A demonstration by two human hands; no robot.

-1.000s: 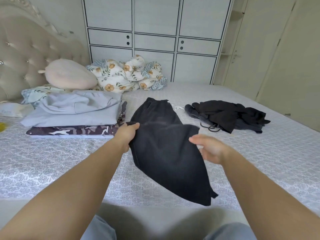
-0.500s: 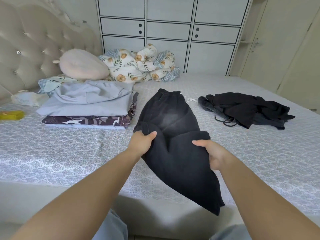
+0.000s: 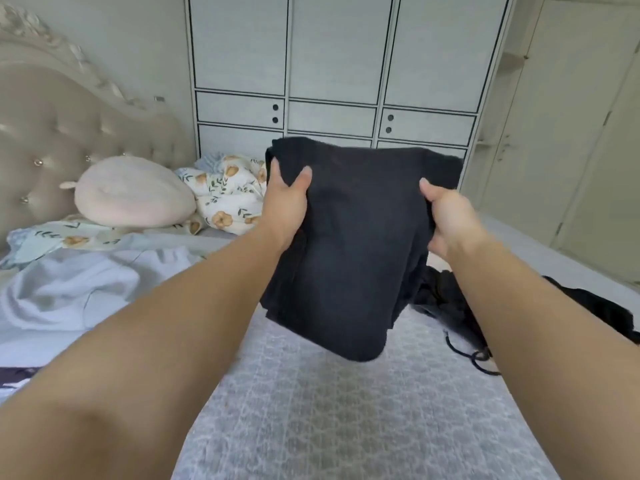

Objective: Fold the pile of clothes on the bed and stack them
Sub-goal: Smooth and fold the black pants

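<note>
A folded black garment [image 3: 349, 244] hangs in the air above the bed [image 3: 346, 410], held up in front of the wardrobe. My left hand [image 3: 285, 199] grips its upper left edge, thumb on the front. My right hand [image 3: 446, 213] grips its upper right edge. To the left lies the stack of folded clothes [image 3: 72, 292], a pale blue-grey piece on top and a dark patterned piece at the bottom. Behind my right forearm lies the unfolded heap of black clothes [image 3: 446, 299] with a loose cord.
A pink round cushion [image 3: 131, 192] and a floral duvet bundle [image 3: 228, 192] lie by the tufted headboard [image 3: 52, 133]. A white wardrobe [image 3: 332, 81] stands behind the bed, a door [image 3: 571, 133] to the right.
The black garment went from lying on the bed, its lower part draped over the edge, to lifted and doubled over in both hands. The view has risen and moved closer.
</note>
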